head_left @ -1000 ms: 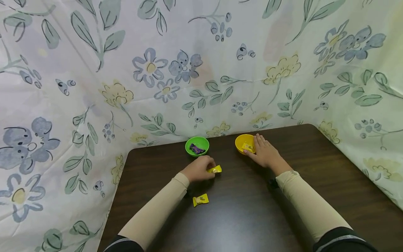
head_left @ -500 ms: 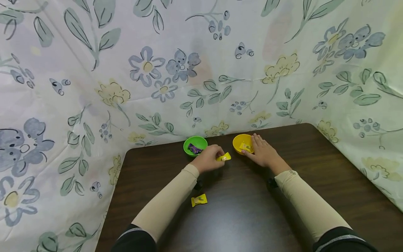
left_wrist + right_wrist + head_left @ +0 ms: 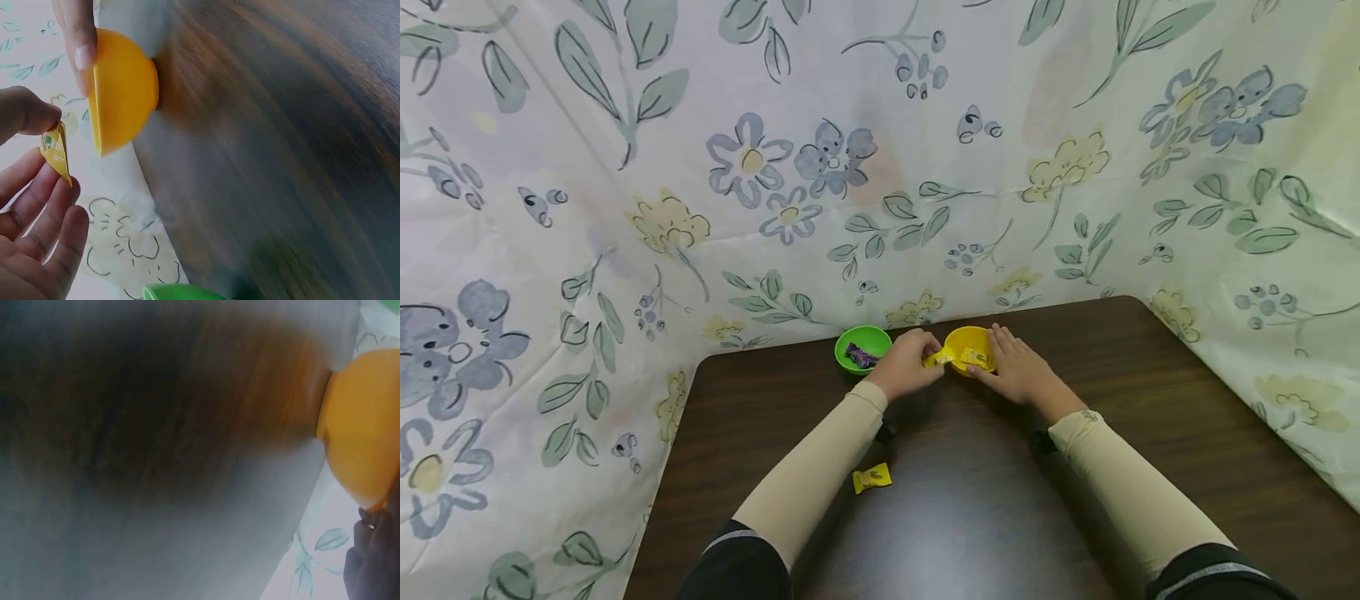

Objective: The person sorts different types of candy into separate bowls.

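In the head view my left hand (image 3: 908, 367) pinches a yellow wrapped candy (image 3: 937, 358) between thumb and fingers, right at the left rim of a yellow bowl (image 3: 961, 337). Another yellow candy (image 3: 973, 357) lies inside that bowl. My right hand (image 3: 1021, 371) rests against the bowl's right side with straight fingers, its thumb toward the front. Seen from the left wrist, the pinched candy (image 3: 56, 153) hangs beside the bowl's rim. The right wrist view shows the bowl's outer wall (image 3: 362, 425) and part of the right hand's fingers (image 3: 365, 550).
A green bowl (image 3: 867, 332) with purple wrapped candy (image 3: 860, 356) stands left of the yellow one, partly behind my left hand. One yellow candy (image 3: 872, 478) lies on the dark wooden table (image 3: 970, 517), near the left forearm. A floral cloth (image 3: 805, 275) hangs behind the table.
My left hand has carried the pinched candy right and away from me, up to the yellow bowl. The right hand stays on the bowl, which has shifted slightly left in view.
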The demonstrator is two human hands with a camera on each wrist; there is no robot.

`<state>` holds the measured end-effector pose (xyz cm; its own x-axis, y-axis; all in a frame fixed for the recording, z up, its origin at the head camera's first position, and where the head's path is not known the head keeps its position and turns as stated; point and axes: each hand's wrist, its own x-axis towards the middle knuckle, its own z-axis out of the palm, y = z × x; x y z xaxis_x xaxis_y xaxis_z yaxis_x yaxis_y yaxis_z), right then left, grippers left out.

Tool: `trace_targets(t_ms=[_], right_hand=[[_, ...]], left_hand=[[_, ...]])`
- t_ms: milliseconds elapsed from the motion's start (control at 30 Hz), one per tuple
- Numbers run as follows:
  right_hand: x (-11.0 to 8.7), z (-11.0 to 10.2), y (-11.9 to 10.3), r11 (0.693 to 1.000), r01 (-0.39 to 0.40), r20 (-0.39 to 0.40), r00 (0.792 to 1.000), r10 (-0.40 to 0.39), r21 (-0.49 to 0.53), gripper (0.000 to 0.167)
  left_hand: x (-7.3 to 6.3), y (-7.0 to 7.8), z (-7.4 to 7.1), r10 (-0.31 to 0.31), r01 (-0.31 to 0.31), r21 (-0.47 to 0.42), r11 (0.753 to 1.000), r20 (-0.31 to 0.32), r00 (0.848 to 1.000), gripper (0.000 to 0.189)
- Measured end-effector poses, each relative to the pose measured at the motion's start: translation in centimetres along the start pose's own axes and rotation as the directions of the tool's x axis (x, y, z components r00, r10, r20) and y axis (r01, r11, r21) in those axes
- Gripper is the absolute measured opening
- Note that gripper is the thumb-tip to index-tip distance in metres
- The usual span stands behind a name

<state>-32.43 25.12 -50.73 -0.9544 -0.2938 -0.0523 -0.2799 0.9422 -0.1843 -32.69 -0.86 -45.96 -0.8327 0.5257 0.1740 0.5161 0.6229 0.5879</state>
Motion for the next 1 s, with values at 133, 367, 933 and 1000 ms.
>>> trace_targets(t_ms=[133, 367, 933, 1000], right_hand=[[-0.2, 0.2, -0.5, 1.0, 0.023, 0.007, 1.0, -0.023, -0.001, 0.104], [-0.6, 0.2, -1.0, 0.999, 0.035, 0.003, 0.999, -0.035, 0.008, 0.102], [-0.5, 0.1, -1.2, 0.999, 0.046, 0.0, 0.999, -0.046, -0.006, 0.101], [-0.5, 0.2, -1.2, 0.999, 0.042, 0.005, 0.999, -0.042, -0.004, 0.102]], left_hand=[[0.6, 0.1, 0.4, 0.002, -0.002, 0.022, 1.0, -0.001, 1.0, 0.024], [1.5, 0.9, 0.9, -0.013, 0.013, 0.007, 1.0, -0.013, 1.0, 0.05], [-2.2, -1.0, -0.5, 0.032, -0.035, 0.035, 0.999, 0.07, 0.997, 0.036], [-2.9, -1.1, -0.8, 0.046, -0.05, 0.063, 0.997, 0.071, 0.996, 0.034]])
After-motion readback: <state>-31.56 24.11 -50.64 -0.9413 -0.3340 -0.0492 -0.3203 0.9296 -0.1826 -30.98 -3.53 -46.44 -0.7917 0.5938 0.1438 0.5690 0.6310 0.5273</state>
